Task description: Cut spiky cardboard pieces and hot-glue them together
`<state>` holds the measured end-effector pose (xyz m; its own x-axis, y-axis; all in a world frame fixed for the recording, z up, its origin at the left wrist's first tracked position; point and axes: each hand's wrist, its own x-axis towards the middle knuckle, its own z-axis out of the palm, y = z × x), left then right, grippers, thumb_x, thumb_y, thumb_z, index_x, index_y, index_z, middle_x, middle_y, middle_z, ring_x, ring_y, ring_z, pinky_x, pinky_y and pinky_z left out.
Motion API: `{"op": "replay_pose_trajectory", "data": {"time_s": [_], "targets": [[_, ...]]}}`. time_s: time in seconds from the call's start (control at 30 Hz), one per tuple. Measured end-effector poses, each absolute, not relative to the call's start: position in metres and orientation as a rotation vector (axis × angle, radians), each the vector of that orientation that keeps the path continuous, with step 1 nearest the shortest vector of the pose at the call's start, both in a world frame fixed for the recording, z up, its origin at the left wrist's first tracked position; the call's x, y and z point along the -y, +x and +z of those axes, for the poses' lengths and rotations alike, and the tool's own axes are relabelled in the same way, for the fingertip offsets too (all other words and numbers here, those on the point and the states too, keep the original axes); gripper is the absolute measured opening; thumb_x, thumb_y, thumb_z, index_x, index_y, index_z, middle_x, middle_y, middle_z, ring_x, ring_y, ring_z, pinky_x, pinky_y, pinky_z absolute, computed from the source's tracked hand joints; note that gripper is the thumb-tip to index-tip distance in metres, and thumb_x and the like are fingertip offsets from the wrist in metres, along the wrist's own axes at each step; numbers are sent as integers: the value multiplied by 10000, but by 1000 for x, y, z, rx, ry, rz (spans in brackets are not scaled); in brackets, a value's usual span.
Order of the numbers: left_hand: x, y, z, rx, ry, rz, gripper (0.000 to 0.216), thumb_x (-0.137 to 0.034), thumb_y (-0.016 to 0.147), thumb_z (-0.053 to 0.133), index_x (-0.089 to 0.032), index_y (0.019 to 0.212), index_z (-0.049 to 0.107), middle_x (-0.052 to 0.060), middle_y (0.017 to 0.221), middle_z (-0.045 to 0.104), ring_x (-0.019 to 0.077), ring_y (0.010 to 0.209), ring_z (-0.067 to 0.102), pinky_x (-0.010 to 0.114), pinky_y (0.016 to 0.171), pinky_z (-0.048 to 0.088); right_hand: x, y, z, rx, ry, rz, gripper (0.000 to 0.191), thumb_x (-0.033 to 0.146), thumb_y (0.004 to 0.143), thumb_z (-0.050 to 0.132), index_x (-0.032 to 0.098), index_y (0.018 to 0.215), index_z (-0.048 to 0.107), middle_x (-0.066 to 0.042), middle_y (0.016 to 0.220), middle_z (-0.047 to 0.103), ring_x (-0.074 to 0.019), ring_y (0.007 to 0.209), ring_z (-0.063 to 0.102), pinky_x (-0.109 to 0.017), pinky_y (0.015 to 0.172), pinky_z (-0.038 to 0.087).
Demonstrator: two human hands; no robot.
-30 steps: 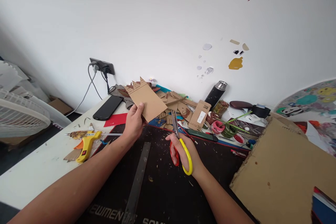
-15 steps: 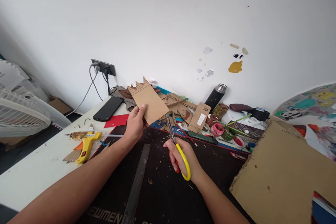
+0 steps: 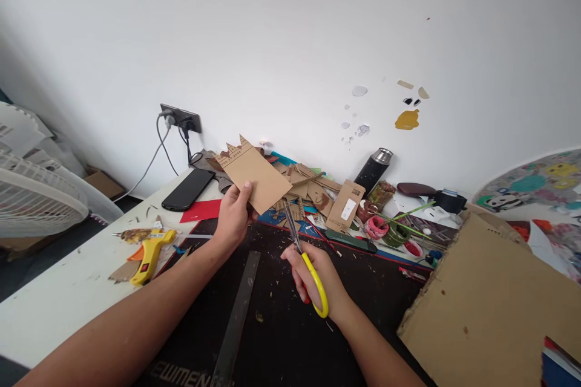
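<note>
My left hand (image 3: 233, 216) is closed on the lower corner of a brown cardboard piece (image 3: 254, 175) with a jagged, pointed top edge, held up above the black cutting mat (image 3: 281, 326). My right hand (image 3: 313, 275) grips yellow-and-red scissors (image 3: 305, 260), fingers through the handles. The blades are together and point up toward the lower right edge of the cardboard piece, just short of it.
A metal ruler (image 3: 238, 314) lies on the mat. A yellow glue gun (image 3: 147, 254), a phone (image 3: 188, 188) and red paper (image 3: 200, 210) lie left. Cardboard scraps (image 3: 308, 184), a flask (image 3: 373, 170) and paint pots (image 3: 385, 227) crowd the back. A large cardboard sheet (image 3: 490, 302) fills the right.
My right hand has brought the scissors left and slightly toward the cardboard piece, tilting the blades left. The left hand keeps the cardboard piece nearly still.
</note>
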<state>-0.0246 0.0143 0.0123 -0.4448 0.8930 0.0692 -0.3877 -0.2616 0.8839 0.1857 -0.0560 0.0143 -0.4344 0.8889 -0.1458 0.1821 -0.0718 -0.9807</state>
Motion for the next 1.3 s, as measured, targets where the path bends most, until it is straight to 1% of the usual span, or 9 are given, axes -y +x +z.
{"op": "replay_pose_trajectory", "data": {"time_s": [0.13, 0.3, 0.5, 0.93, 1.1, 1.3], "targets": [[-12, -23, 14, -1032, 811, 1827, 546, -675, 781, 848, -211, 922, 596, -71, 568, 584, 92, 342, 470, 202, 309, 286, 56, 185, 15, 1619, -1165, 1558, 580, 766, 900, 676, 195, 991, 631, 107, 468, 463, -94, 318, 408, -189, 355, 319], [-7, -20, 16, -1050, 888, 1794, 520, -660, 813, 832, -213, 935, 596, -62, 604, 602, 94, 336, 480, 207, 292, 318, 57, 185, 15, 1617, -1168, 1558, 579, 758, 896, 686, 189, 994, 641, 106, 475, 466, -92, 319, 410, -189, 350, 319], [0, -15, 23, -1066, 986, 1783, 526, -665, 818, 829, -210, 971, 615, -52, 633, 625, 102, 338, 490, 223, 282, 371, 57, 186, 13, 1618, -1161, 1557, 583, 775, 925, 644, 195, 992, 638, 107, 481, 459, -92, 324, 416, -195, 357, 337], [7, -13, 26, -1129, 1104, 1808, 518, -674, 872, 785, -208, 1006, 604, -62, 665, 605, 88, 341, 496, 218, 284, 402, 57, 185, 14, 1638, -1176, 1533, 595, 798, 933, 614, 206, 984, 647, 99, 455, 468, -103, 329, 430, -193, 359, 331], [6, -12, 27, -1109, 1084, 1800, 526, -678, 846, 805, -211, 982, 602, -48, 692, 636, 83, 343, 488, 218, 287, 390, 58, 186, 16, 1668, -1201, 1494, 588, 786, 941, 608, 201, 980, 652, 97, 455, 473, -106, 330, 444, -196, 366, 333], [7, -12, 27, -1093, 1045, 1741, 520, -678, 816, 830, -208, 867, 613, -58, 566, 579, 95, 326, 474, 217, 285, 375, 59, 185, 17, 1673, -1191, 1488, 537, 746, 957, 612, 210, 952, 639, 97, 444, 470, -107, 326, 438, -199, 375, 321]]}}
